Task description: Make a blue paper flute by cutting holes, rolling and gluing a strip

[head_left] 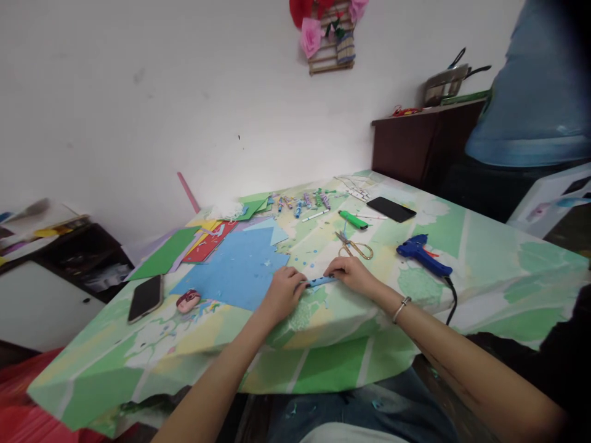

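A narrow blue strip with dark spots [322,281] lies at the table's near side, between my two hands. My left hand [287,288] grips its left end with curled fingers. On the other end, the fingers of my right hand [353,274] are closed; a bracelet is on that wrist. Left of my hands lies a large blue sheet [240,261]. Scissors with patterned handles [355,247] rest just beyond my right hand, and a green utility knife [353,219] lies farther back. A blue glue gun [423,253] is to the right, its black cord running over the edge.
Black phones lie at the back right [391,209] and the left [146,298]. Coloured sheets [168,252] overlap at the left, near a small round pink-and-maroon item [188,301]. Several small colourful rolled pieces [307,200] sit at the back. A person [535,92] stands at the right.
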Tool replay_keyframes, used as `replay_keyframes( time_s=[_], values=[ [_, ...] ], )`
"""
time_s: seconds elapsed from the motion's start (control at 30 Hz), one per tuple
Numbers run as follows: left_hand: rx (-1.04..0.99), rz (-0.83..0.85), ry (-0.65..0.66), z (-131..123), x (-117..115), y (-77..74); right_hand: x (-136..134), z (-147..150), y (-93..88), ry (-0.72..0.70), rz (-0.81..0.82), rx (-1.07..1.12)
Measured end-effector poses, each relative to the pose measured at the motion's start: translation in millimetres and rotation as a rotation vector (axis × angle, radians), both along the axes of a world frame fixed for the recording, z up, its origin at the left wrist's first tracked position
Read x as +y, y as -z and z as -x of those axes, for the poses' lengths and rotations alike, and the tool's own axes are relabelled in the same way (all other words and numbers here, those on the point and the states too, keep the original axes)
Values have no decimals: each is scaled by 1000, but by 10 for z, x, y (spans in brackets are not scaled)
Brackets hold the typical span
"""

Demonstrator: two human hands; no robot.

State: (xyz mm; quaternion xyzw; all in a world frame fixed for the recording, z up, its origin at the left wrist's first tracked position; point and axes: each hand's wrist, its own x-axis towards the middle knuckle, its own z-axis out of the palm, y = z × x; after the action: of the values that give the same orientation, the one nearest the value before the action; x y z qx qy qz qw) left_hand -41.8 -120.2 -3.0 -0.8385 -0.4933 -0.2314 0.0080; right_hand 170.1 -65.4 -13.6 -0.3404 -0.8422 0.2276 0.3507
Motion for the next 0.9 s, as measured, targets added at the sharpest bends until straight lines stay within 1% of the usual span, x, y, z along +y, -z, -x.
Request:
replay_keyframes(
  time_s=[0.1, 0.2, 0.33, 0.43, 0.6, 0.7, 0.9],
  values=[
    [-4, 14, 61, -192, 120, 0, -2, -48, 17, 36, -3, -9],
    [-26, 76, 72, -295, 199, -3, 1, -114, 39, 90, -9, -21],
    [-42, 59, 69, -298, 209, 11, 16, -180, 59, 155, -9, -29],
    [-63, 61, 48, -292, 206, 23, 32, -193, 69, 172, -10, -34],
    [-135, 100, 42, -303, 213, 10, 39, -194, 78, 172, -13, -36],
    [-183, 129, 44, -299, 206, -5, 24, -211, 64, 151, 14, -26],
    [-279, 266, 10, -298, 206, -36, -5, -225, 16, 113, 65, -27]
  ],
)
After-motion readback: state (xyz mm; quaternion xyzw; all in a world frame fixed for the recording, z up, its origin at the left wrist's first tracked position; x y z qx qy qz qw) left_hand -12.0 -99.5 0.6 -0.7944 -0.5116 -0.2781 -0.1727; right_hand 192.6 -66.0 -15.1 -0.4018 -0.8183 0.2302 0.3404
